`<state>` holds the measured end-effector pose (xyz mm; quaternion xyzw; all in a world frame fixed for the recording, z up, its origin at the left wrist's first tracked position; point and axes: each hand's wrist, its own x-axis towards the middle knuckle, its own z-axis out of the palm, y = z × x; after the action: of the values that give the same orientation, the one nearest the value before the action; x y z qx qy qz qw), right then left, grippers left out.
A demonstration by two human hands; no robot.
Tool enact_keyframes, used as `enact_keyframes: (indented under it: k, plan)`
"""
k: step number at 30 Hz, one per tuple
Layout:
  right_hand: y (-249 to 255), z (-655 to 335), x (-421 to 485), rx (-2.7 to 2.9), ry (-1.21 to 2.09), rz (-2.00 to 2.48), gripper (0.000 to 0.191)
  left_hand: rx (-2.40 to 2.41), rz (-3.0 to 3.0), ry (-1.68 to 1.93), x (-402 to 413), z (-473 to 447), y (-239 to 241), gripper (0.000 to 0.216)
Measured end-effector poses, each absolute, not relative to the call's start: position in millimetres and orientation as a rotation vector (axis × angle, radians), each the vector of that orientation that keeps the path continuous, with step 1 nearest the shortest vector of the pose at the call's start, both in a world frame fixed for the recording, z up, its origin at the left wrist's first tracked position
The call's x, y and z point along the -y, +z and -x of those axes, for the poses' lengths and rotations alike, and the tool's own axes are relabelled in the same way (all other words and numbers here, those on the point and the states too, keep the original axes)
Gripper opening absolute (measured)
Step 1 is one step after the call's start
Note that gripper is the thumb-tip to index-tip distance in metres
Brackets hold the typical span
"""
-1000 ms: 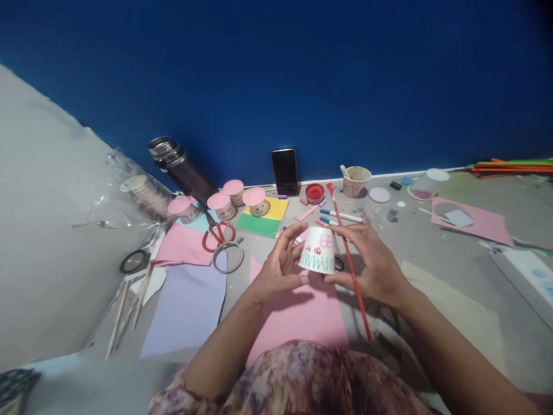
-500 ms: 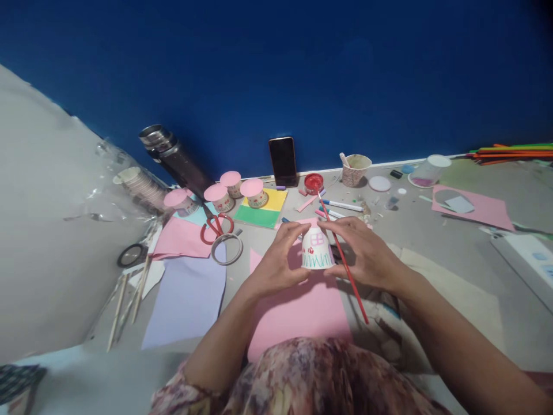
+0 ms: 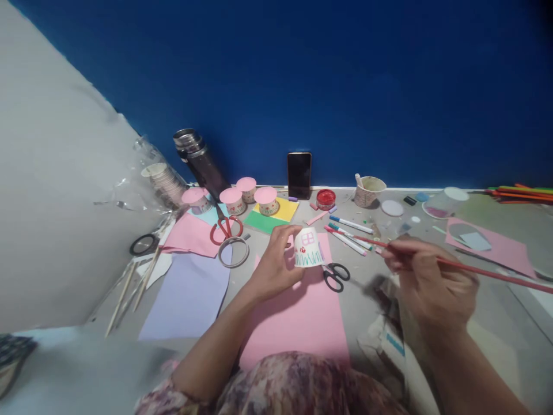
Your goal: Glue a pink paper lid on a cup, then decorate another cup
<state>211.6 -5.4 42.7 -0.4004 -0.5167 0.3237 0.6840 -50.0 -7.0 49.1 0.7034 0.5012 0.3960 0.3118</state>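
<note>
My left hand grips an upturned white paper cup drawn with a pink window, red flowers and green grass. The cup sits over the far end of a pink paper sheet. My right hand is off to the right, blurred, with its fingers pinched on a long red paintbrush whose tip points left toward the markers. Black scissors lie on the table between the two hands.
Several pink-topped cups stand on coloured paper near red scissors and a tape roll. A phone leans on the blue wall beside a red paint pot and a stained cup. Markers, a flask, lilac paper.
My right hand let go of the cup and swung right, turning the paintbrush from upright to nearly level. The left hand alone keeps the cup. The black scissors are now uncovered.
</note>
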Motion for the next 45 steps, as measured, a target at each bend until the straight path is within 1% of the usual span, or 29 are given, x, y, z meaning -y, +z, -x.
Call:
enact_keyframes:
  k: [5, 9, 17, 27, 39, 45]
  plan:
    - [42.5, -213.4, 11.0, 1.255, 0.632, 1.051, 0.008, -1.315, -1.841, 1.036, 3.0, 51.8, 51.5, 0.067]
    - [44.3, -212.9, 10.3, 1.280, 0.632, 1.049, 0.005, -1.301, -1.833, 1.024, 1.2, 52.5, 52.8, 0.071]
    - [44.3, -213.3, 7.7, 1.361, 0.629, 0.972, 0.009, -1.279, -1.879, 1.021, -0.3, 52.0, 50.9, 0.074]
    - [41.7, -212.6, 7.9, 1.472, 0.633, 0.948, 0.009, -1.248, -1.935, 1.009, 2.6, 53.9, 48.2, 0.080]
    - [44.1, -220.6, 4.3, 1.561, 0.604, 0.896, 0.017, -1.257, -1.948, 0.978, 3.4, 53.3, 50.3, 0.078]
    - [45.5, -219.4, 4.8, 1.592, 0.610, 0.880, 0.016, -1.247, -1.932, 0.972, 3.7, 54.3, 49.5, 0.080]
